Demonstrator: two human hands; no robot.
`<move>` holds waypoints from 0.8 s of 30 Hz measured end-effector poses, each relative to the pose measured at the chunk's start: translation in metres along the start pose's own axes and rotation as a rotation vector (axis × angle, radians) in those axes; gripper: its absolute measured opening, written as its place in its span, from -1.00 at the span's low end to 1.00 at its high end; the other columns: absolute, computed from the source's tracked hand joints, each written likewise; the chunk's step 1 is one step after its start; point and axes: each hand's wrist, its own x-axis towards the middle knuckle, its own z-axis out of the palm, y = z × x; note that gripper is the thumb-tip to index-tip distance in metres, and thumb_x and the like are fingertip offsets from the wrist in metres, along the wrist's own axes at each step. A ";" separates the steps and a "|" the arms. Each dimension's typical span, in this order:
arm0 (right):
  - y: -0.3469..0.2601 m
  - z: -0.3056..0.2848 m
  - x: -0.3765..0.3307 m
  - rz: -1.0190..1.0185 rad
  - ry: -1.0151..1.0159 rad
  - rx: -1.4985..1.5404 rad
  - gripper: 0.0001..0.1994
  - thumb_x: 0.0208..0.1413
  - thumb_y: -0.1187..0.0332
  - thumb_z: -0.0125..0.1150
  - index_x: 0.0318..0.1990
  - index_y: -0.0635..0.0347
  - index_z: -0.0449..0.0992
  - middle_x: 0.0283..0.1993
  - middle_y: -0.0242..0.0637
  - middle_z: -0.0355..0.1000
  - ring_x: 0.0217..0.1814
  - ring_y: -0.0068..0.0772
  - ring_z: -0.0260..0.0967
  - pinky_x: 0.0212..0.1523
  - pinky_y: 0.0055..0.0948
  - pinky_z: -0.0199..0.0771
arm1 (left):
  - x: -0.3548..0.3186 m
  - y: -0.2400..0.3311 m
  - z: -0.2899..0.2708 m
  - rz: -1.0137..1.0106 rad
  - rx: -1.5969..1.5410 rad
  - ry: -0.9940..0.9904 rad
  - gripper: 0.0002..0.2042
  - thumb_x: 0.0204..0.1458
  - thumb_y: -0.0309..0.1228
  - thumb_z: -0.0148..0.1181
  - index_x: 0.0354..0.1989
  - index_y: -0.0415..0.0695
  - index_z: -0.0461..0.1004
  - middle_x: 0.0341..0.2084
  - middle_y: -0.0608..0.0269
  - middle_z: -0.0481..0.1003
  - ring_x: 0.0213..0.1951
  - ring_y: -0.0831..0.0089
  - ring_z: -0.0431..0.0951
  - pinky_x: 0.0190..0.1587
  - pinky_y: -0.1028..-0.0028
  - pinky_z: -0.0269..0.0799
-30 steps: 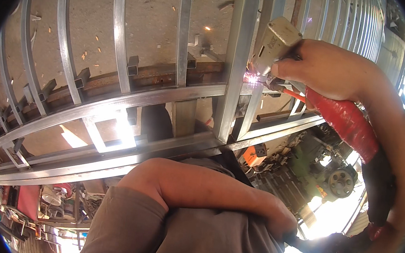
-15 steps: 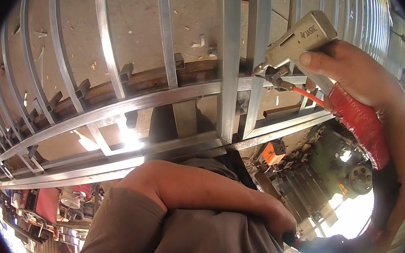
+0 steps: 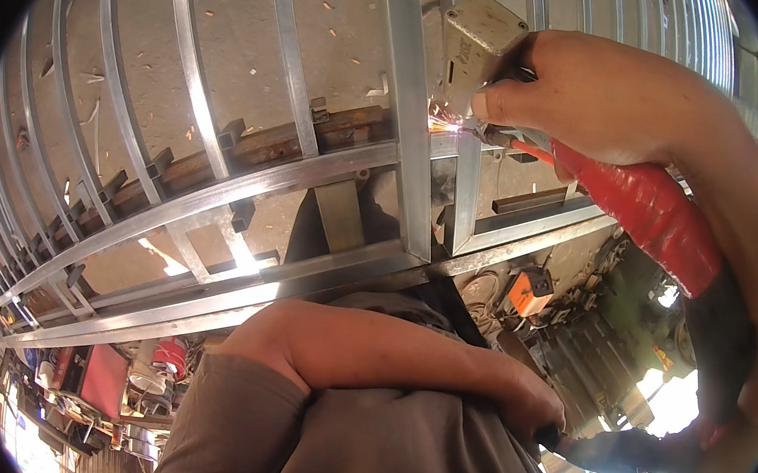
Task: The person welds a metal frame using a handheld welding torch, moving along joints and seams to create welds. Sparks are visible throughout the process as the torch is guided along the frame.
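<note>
Our right hand [image 3: 587, 106] grasps the red-wrapped torch [image 3: 633, 197], whose tip throws sparks [image 3: 446, 124] beside the upright steel bar [image 3: 405, 54]. Whether our left hand [image 3: 532, 408] grips the dark cable [image 3: 620, 451], we cannot tell. Cable drag could pull the tip astray; flying spatter could burn our bare skin.
</note>
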 end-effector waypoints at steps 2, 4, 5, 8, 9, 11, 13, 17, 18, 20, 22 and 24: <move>0.005 0.001 -0.001 -0.002 0.006 0.036 -0.48 0.31 -0.04 0.17 0.05 0.33 0.55 -0.31 -0.13 0.57 -0.43 -0.26 0.62 -0.36 -0.32 0.60 | 0.001 -0.001 0.000 0.003 0.000 -0.012 -0.46 0.14 -0.04 0.34 0.11 -0.26 0.52 -0.02 -0.11 0.59 0.06 -0.03 0.58 0.10 0.12 0.48; 0.013 0.001 -0.002 -0.018 0.031 0.080 -0.47 0.32 -0.06 0.18 0.05 0.33 0.55 -0.28 -0.16 0.58 -0.43 -0.28 0.62 -0.36 -0.31 0.61 | 0.003 -0.004 0.001 0.018 0.032 -0.001 -0.45 0.15 -0.04 0.34 0.11 -0.27 0.52 -0.02 -0.11 0.59 0.05 -0.03 0.58 0.10 0.11 0.48; 0.019 0.003 -0.004 -0.036 0.052 0.130 -0.46 0.32 -0.07 0.18 0.05 0.33 0.55 -0.26 -0.16 0.58 -0.44 -0.29 0.61 -0.37 -0.33 0.61 | 0.004 -0.006 0.003 0.026 0.041 0.001 -0.45 0.15 -0.04 0.34 0.11 -0.27 0.52 -0.02 -0.11 0.60 0.05 -0.03 0.58 0.10 0.11 0.48; 0.036 0.008 -0.010 -0.020 0.132 0.274 -0.48 0.33 -0.06 0.20 0.07 0.30 0.56 -0.22 -0.19 0.58 -0.43 -0.39 0.58 -0.44 -0.41 0.59 | 0.006 -0.012 0.008 0.012 0.035 0.028 -0.44 0.14 -0.03 0.34 0.12 -0.27 0.52 -0.03 -0.10 0.60 0.06 -0.03 0.59 0.11 0.11 0.47; 0.042 0.011 -0.019 -0.018 0.193 0.370 -0.49 0.31 -0.04 0.23 0.06 0.30 0.57 -0.22 -0.20 0.58 -0.39 -0.42 0.58 -0.45 -0.44 0.57 | 0.008 -0.014 0.009 -0.034 0.027 0.032 -0.42 0.13 -0.01 0.36 0.14 -0.25 0.52 -0.02 -0.08 0.60 0.07 -0.03 0.58 0.12 0.11 0.47; 0.050 0.013 -0.030 0.043 0.241 0.538 -0.49 0.28 -0.02 0.27 0.04 0.32 0.58 -0.24 -0.21 0.58 -0.37 -0.46 0.57 -0.47 -0.47 0.56 | 0.011 -0.018 0.009 -0.050 -0.008 0.017 -0.41 0.11 0.01 0.37 0.15 -0.20 0.52 0.01 -0.06 0.60 0.08 -0.03 0.58 0.14 0.11 0.46; 0.053 0.014 -0.035 0.027 0.210 0.698 -0.49 0.25 -0.02 0.30 0.02 0.35 0.58 -0.27 -0.20 0.58 -0.37 -0.48 0.58 -0.47 -0.47 0.57 | 0.015 -0.020 0.009 -0.076 -0.043 -0.003 -0.41 0.10 0.02 0.37 0.16 -0.16 0.53 0.02 -0.04 0.59 0.09 -0.02 0.57 0.15 0.11 0.46; 0.058 0.020 -0.033 0.158 0.249 0.817 -0.45 0.27 -0.05 0.21 -0.01 0.39 0.54 -0.42 -0.20 0.54 -0.55 -0.43 0.50 -0.52 -0.37 0.59 | 0.017 -0.019 0.006 -0.168 -0.065 0.057 -0.51 0.02 -0.14 0.43 0.10 -0.11 0.59 -0.07 0.01 0.64 -0.01 0.06 0.62 0.06 0.17 0.49; 0.068 0.023 -0.040 0.044 0.242 0.997 -0.54 0.31 0.03 0.19 0.12 0.24 0.50 -0.21 -0.24 0.50 -0.27 -0.41 0.47 -0.17 -0.35 0.46 | 0.017 -0.017 0.005 -0.200 -0.068 0.092 -0.55 -0.01 -0.23 0.46 0.07 -0.11 0.61 -0.12 0.03 0.66 -0.06 0.10 0.64 0.02 0.21 0.50; 0.074 0.025 -0.071 -0.077 0.205 1.103 -0.59 0.39 0.10 0.10 0.25 0.12 0.45 0.05 -0.28 0.45 0.05 -0.40 0.44 0.16 -0.33 0.40 | 0.017 -0.015 -0.001 -0.208 -0.052 0.076 -0.57 0.00 -0.18 0.40 0.05 -0.07 0.60 -0.14 0.05 0.66 -0.05 0.06 0.64 0.03 0.17 0.51; 0.090 0.013 -0.091 -0.088 0.154 0.960 -0.56 0.48 0.08 -0.04 0.27 0.18 0.45 0.16 -0.29 0.44 0.15 -0.44 0.45 0.10 -0.31 0.56 | 0.017 -0.015 -0.011 -0.216 -0.025 0.025 -0.45 0.10 0.06 0.36 0.13 -0.08 0.57 -0.09 0.01 0.64 0.02 -0.03 0.62 0.09 0.10 0.51; 0.111 0.014 -0.084 -0.171 0.137 0.972 -0.55 0.47 0.08 -0.05 0.25 0.25 0.45 0.12 -0.26 0.46 0.09 -0.44 0.47 0.05 -0.31 0.57 | 0.018 -0.012 -0.016 -0.159 -0.036 0.094 -0.58 0.05 -0.15 0.38 0.05 -0.06 0.59 -0.17 0.01 0.65 -0.06 -0.06 0.64 0.01 0.11 0.54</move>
